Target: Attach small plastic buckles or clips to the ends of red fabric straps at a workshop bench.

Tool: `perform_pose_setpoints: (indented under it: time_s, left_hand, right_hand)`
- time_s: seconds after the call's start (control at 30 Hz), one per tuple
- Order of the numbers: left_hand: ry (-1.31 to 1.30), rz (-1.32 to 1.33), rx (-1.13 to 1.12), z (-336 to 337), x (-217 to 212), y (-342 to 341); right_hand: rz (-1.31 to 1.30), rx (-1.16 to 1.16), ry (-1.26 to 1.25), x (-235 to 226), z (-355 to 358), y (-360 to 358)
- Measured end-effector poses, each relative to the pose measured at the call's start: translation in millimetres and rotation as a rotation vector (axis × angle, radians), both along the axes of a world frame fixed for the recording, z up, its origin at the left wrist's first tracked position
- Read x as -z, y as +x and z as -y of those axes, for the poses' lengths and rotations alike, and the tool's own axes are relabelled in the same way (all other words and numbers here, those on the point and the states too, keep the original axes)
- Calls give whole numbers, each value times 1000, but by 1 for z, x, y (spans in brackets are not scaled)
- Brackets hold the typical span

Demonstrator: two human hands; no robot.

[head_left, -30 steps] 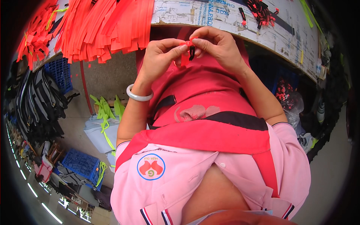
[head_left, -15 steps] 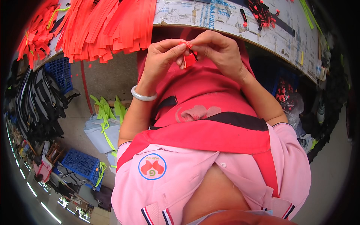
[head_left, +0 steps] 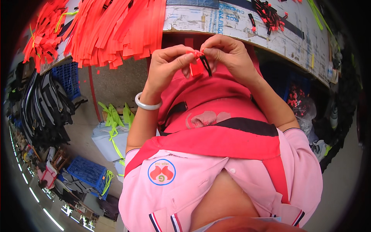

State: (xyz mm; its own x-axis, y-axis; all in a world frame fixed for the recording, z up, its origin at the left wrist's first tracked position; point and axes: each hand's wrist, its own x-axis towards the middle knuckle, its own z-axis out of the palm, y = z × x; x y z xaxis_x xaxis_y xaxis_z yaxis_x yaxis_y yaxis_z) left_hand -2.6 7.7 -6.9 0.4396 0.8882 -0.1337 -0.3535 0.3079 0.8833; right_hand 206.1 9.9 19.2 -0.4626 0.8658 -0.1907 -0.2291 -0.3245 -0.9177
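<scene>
My left hand [head_left: 170,65], with a pale bangle at its wrist, pinches a short orange-red strip [head_left: 196,69] between thumb and fingers in front of the table's edge. A thin black loop [head_left: 205,65] hangs down beside the strip, between my two hands. My right hand [head_left: 230,58] has thumb and forefinger pressed together on a small orange-red end just above the loop. How the loop and the strip are joined is hidden by the fingertips.
Many long orange-red strips [head_left: 116,33] drape over the table's front edge at the left. A pile of small black loops with orange-red ends [head_left: 269,16] lies on the worn white tabletop [head_left: 239,29]. Blue crates [head_left: 87,170] and dark straps [head_left: 46,104] are below left.
The black loop has come into fuller view, now hanging lower between my hands. My right fingertips have shifted slightly to the right, away from the left ones. The whole view has moved a little.
</scene>
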Motion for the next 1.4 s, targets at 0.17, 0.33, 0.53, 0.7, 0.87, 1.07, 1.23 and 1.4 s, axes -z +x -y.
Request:
perform_pose_setpoints:
  time_s: [0.17, 0.33, 0.53, 0.7, 0.87, 1.07, 1.23, 1.4]
  left_hand:
    - [-14, -42, -71, 2, 13, 1]
    - [-152, 302, 61, 9, 0, -4]
    - [41, 111, 77, 5, -10, -10]
    - [37, 5, -46, 8, 4, -8]
    - [-56, 47, -83, 13, 17, -5]
    - [-36, 52, -102, 16, 15, -5]
    - [109, 479, 192, 24, -13, -22]
    - [69, 85, 20, 16, -5, -21]
  right_hand:
    - [145, -67, 181, 5, 5, -3]
    - [14, -67, -32, -3, 2, 1]
    - [-106, -110, -71, -5, -3, -5]
    - [99, -34, 75, 1, 3, -9]
    - [213, -78, 199, 3, 1, -6]
    - [119, -325, 123, 3, 8, -6]
    - [-59, -296, 13, 3, 5, 1]
    - [-14, -156, -35, 0, 3, -12]
